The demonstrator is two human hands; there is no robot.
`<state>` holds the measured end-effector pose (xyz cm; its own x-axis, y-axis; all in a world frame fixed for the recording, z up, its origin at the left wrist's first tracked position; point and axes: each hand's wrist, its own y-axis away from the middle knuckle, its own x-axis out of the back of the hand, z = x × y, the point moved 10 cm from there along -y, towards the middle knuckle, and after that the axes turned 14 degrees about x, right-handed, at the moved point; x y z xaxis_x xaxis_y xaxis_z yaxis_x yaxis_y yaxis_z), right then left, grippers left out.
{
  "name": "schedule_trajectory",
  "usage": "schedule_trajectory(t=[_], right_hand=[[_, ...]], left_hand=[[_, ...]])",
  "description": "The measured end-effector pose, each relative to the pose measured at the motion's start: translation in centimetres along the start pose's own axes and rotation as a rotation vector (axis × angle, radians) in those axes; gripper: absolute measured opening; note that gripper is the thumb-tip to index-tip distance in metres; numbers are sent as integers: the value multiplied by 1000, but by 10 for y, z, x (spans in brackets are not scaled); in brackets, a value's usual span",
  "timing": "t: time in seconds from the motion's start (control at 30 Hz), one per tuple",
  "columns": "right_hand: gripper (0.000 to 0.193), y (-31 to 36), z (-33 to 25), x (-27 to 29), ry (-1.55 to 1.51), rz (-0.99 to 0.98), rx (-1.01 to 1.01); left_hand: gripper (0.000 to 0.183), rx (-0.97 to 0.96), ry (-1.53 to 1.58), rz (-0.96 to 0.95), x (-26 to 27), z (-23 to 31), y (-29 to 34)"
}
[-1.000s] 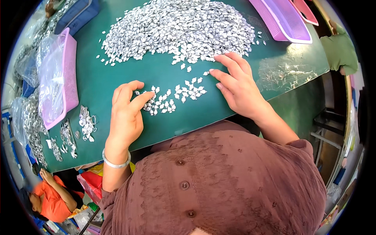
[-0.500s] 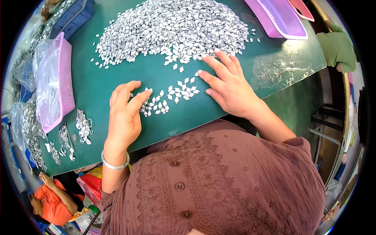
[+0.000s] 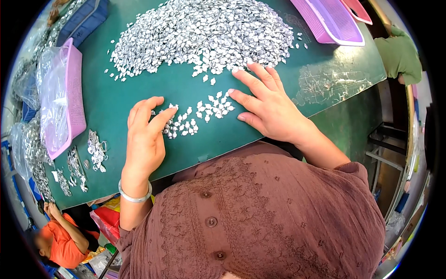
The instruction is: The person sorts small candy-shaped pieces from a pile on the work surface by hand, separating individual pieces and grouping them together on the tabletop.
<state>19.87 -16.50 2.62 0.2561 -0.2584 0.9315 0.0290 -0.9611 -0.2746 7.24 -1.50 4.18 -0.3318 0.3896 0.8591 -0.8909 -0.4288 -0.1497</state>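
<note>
A big heap of small silvery metal charms (image 3: 200, 37), oval with little loops at the ends, covers the far middle of the green table (image 3: 139, 88). My right hand (image 3: 272, 107) lies palm down at the heap's near right edge, fingers spread, the fingertips touching a few loose pieces. Left of its thumb is a loose cluster of charms (image 3: 215, 108). Another small cluster (image 3: 183, 124) sits beside my left hand (image 3: 147, 135), which has its thumb and index finger apart. Its thumb tip is at that cluster's edge, and the curled fingers partly hide some pieces.
A pink basket (image 3: 75, 97) with clear plastic bags stands at the left, a blue crate (image 3: 88, 21) behind it. Silvery chain pieces (image 3: 96, 151) lie near the left corner. Purple basket (image 3: 327, 23) stands far right. A person in orange (image 3: 67, 242) and one in green (image 3: 399, 56) are nearby.
My right hand's fingers have shifted slightly left and toward me, its thumb nearer the loose cluster. My left hand stays nearly where it was. The view has moved a little.
</note>
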Motion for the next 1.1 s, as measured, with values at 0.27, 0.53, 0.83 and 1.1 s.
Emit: schedule_trajectory(t=[0.27, 0.53, 0.83, 1.1], right_hand=[[55, -1, 0, -2, -57, -2, -1], [60, -3, -13, -17, -52, -116, 74], [43, -21, -24, -4, -77, -10, 169], [16, -55, 11, 7, 21, 192, 117]], left_hand=[[46, 31, 30, 39, 4, -7, 1], [45, 59, 50, -8, -2, -10, 4], [37, 9, 81, -108, -9, -3, 9], [35, -68, 61, -56, -1, 14, -13]])
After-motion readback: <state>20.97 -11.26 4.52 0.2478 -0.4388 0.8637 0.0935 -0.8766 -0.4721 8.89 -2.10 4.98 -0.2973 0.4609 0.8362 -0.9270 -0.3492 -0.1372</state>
